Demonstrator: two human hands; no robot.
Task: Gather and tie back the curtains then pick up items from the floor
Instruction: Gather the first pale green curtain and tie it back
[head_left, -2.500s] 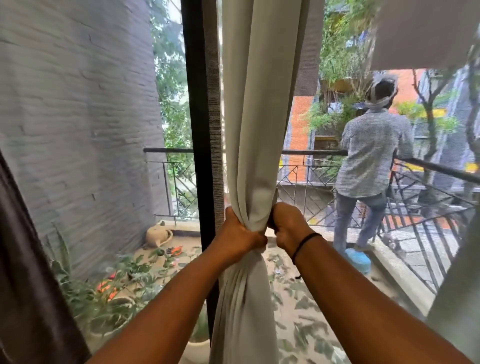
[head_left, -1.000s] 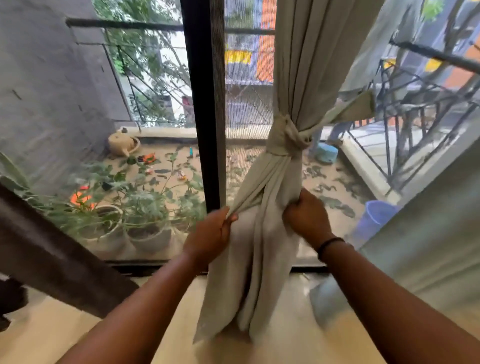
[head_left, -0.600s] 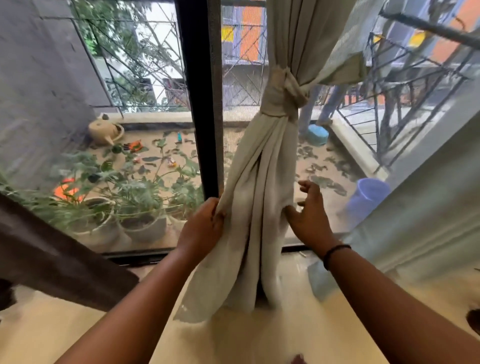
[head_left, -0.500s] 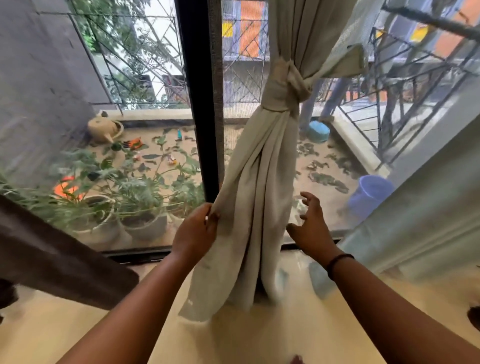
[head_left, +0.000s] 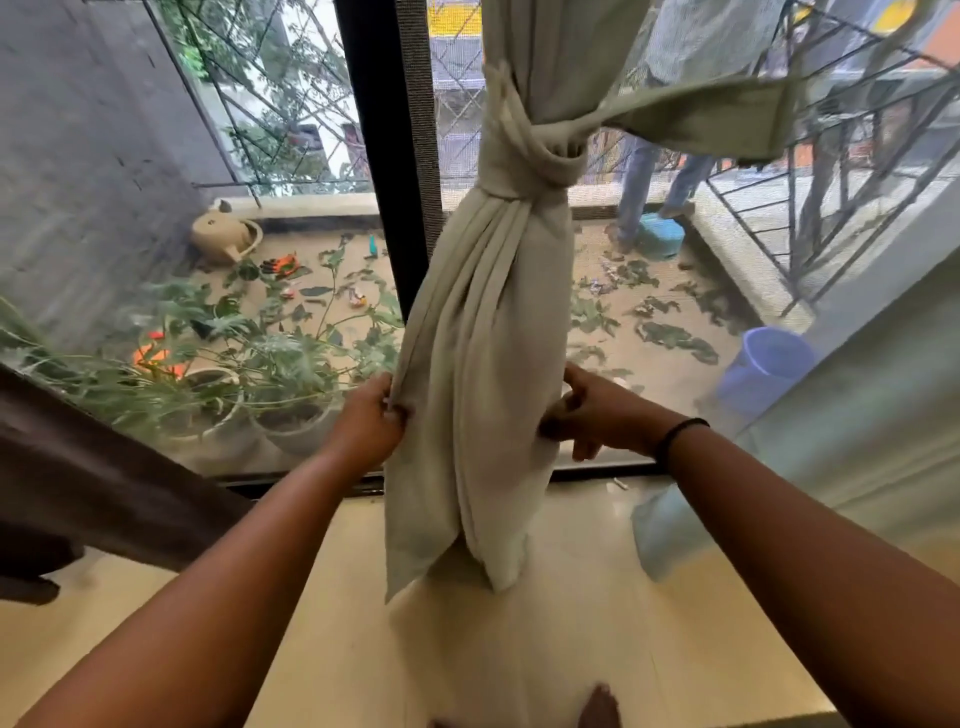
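1. Beyond both hands, a leaf-strewn balcony floor (head_left: 670, 358) is seen through glass.
2. Between them hangs the knotted pale beige fabric curtain (head_left: 478, 374).
3. Its left edge is pinched by the left hand (head_left: 370, 422); its right side is gripped by the right hand (head_left: 597, 410).

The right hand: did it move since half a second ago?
Yes. The right hand was open, clear of the curtain; now it has closed leftward onto the curtain's right edge, toward the black frame.
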